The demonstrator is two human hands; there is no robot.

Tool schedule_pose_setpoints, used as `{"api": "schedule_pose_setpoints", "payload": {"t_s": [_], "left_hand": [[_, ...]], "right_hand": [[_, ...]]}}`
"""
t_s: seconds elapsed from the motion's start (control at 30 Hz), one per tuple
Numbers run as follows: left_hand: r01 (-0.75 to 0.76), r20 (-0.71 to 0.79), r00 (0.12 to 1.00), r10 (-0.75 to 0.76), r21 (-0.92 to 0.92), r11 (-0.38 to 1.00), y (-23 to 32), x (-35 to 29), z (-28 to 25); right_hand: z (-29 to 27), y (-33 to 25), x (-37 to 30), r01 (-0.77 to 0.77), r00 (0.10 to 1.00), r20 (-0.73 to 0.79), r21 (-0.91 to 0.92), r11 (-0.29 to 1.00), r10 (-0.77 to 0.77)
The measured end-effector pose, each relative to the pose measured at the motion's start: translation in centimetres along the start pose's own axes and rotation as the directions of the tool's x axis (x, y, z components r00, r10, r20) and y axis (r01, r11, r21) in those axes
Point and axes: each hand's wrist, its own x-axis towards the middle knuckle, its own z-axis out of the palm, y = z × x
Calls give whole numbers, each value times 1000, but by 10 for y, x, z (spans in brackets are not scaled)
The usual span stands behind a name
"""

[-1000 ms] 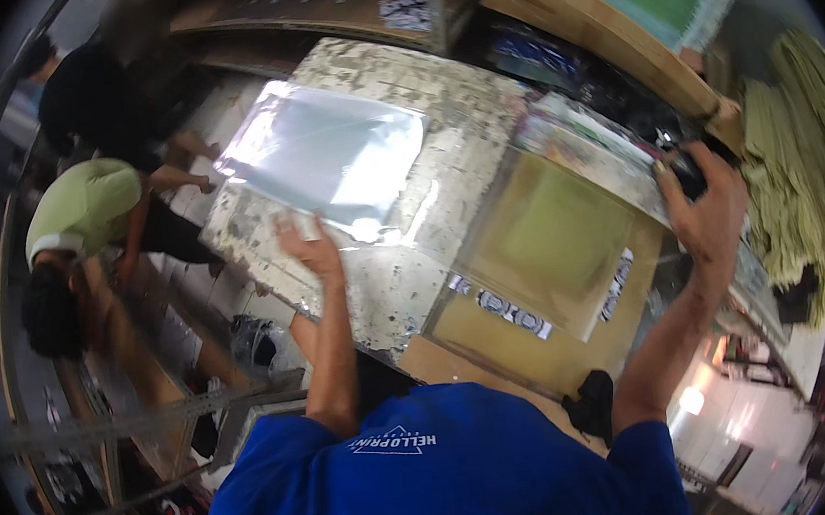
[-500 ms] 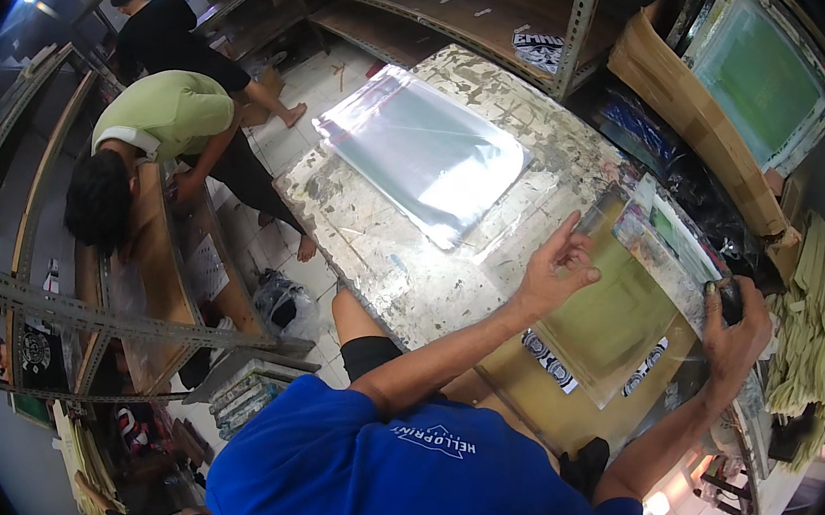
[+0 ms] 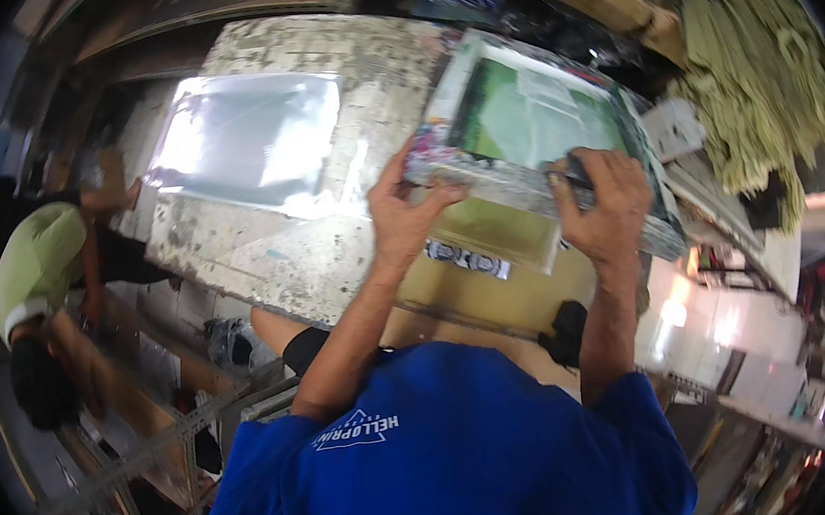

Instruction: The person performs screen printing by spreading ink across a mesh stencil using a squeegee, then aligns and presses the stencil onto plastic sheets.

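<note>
A screen printing frame [image 3: 509, 169] with green mesh sits tilted over the right end of the worktable. My left hand [image 3: 402, 208] grips its near left corner, thumb over the edge. At the near rim my right hand [image 3: 608, 202] is closed around a dark rounded piece [image 3: 576, 172], whose exact kind is partly hidden by the fingers. Below the frame, a clear plastic sheet [image 3: 500, 233] lies on a yellowish board [image 3: 446, 289]. Black-and-white printed strips [image 3: 468, 257] show on that board near the sheet's edge.
A pile of clear plastic sheets or bags [image 3: 254, 138] lies on the paint-stained worktable [image 3: 263, 268]. Greenish cloth strips [image 3: 755, 71] hang at the right. A person in a light green shirt [image 3: 39, 262] bends over wooden shelving at the left; another person in black is behind.
My left hand has come from above the plastic sheet to the frame's left corner. The frame has swung down over the board, my right hand still at its rim. The view has turned right.
</note>
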Motion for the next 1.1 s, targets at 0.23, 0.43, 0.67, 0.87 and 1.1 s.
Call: {"api": "schedule_pose_setpoints", "payload": {"t_s": [0.23, 0.43, 0.67, 0.87, 1.1], "left_hand": [[-31, 66, 998, 16, 233, 972, -64, -41, -47], [-185, 90, 982, 164, 609, 772, -117, -65, -75], [-255, 145, 953, 268, 859, 443, -132, -70, -83], [-253, 155, 951, 268, 888, 385, -136, -71, -86], [-243, 153, 957, 246, 887, 393, -131, -74, -85]], "right_hand": [[16, 18, -36, -362, 930, 185, 313, 878, 318], [84, 50, -87, -568, 806, 476, 456, 685, 352], [109, 21, -121, -249, 774, 563, -152, 957, 291], [138, 38, -123, -330, 795, 499, -121, 936, 345], [176, 114, -66, -326, 876, 334, -124, 937, 348]]}}
